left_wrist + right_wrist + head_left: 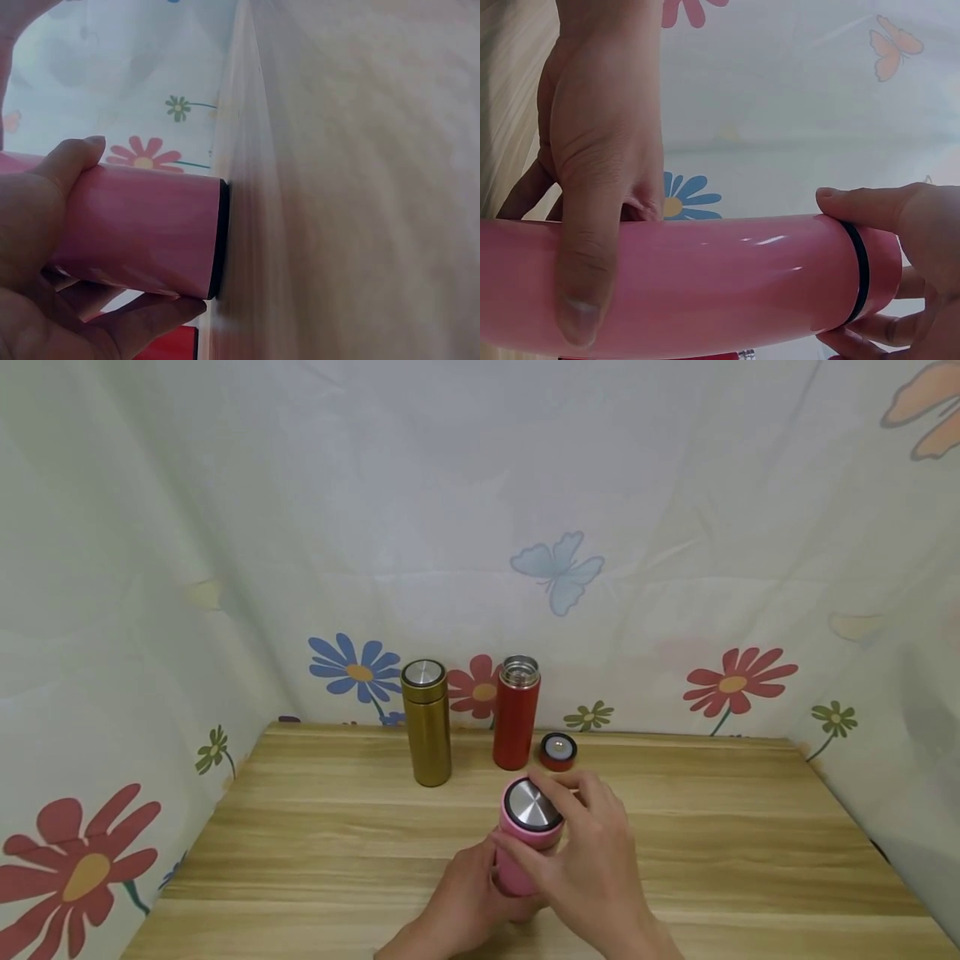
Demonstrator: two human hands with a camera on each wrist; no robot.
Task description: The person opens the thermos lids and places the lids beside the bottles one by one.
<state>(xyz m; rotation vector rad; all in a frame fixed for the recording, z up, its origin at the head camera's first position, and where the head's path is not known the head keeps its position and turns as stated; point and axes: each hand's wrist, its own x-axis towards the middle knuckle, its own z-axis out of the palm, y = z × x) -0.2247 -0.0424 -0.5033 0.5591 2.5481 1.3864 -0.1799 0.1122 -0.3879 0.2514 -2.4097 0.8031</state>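
Note:
A pink thermos flask (513, 875) stands near the table's front, capped by a lid (534, 806) with a silver top and black ring. My left hand (467, 893) grips the flask's body, thumb on one side and fingers round the other. At the top, my right hand (596, 864) holds the lid between thumb and fingers. The right wrist view shows a dark band between the pink body (727, 281) and the lid (883, 270). In the left wrist view, the flask's black base (220, 240) meets the table or hovers just off it; I cannot tell which.
Behind stands a red thermos flask (515, 722) with its steel mouth uncovered. Its likely lid (558, 752), red and black, lies beside it, inner side up. A gold thermos flask (430, 735) with its lid on stands to the left. Flowered cloth (637, 510) surrounds the wooden table (315, 835).

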